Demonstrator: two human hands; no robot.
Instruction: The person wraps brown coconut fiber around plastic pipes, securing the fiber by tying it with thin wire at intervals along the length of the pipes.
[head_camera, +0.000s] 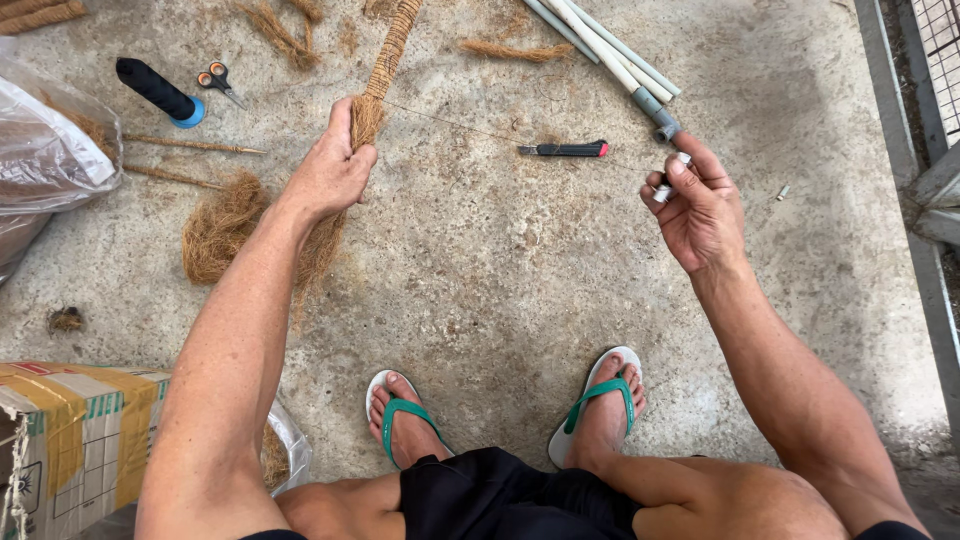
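The left hand (330, 170) is clenched around a bundle of brown fibre (362, 125), gripping it where the loose strands meet a wrapped, rope-like roll (392, 45) that runs up and away from the fist. Below the fist the loose fibre hangs down and spreads onto the concrete floor (480, 290). A thin thread (450, 122) runs taut from the bundle across to the right hand (700, 205), which pinches a small white spool (663, 190) between thumb and fingertips, palm turned up. Between the two hands, just beyond the thread, lies a black-handled knife (565, 149) with a red end. Just above the right hand lie grey and white pipes (610, 50), their jointed end close to the fingertips. To the left of the left hand sits a heap of loose fibre (220, 225), with two thin sticks (190, 146) beside it. Farther up and left lie a black thread cone (157, 90) on a blue base and small scissors (218, 80) next to it. A clear plastic bag (45, 150) rests at the far left. Near the left elbow stands a taped cardboard box (80, 440). Below both hands are the person's feet in green flip-flops (600, 395).
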